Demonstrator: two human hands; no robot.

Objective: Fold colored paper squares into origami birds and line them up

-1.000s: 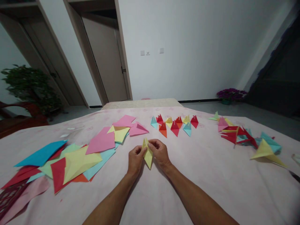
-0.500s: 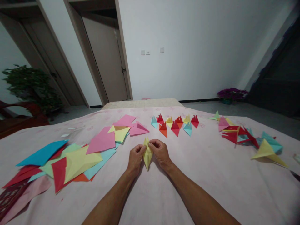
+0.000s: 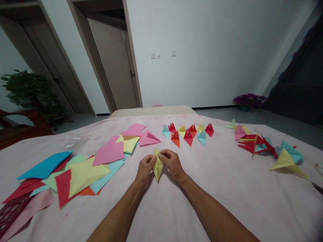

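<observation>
A yellow folded paper (image 3: 158, 168), long and diamond-shaped with its lower tip pointing toward me, is held between both hands over the table. My left hand (image 3: 145, 169) pinches its left edge between thumb and fingers. On the opposite edge, my right hand (image 3: 173, 164) pinches near the upper part. Two narrow points stick up at the top of the paper. Beyond my hands, several small folded paper cranes (image 3: 188, 136) in red, orange, yellow and light blue stand in rows.
Loose coloured sheets (image 3: 88, 173) lie overlapping on the left of the pink tablecloth (image 3: 161, 215). On the right is a pile of folded paper pieces (image 3: 257, 144), with a yellow one (image 3: 286, 163) nearest me. A pale surface (image 3: 153, 111) adjoins the table's far edge.
Both hands keep their pinch on the yellow folded paper, with only slight finger shifts. The whole view has moved very slightly.
</observation>
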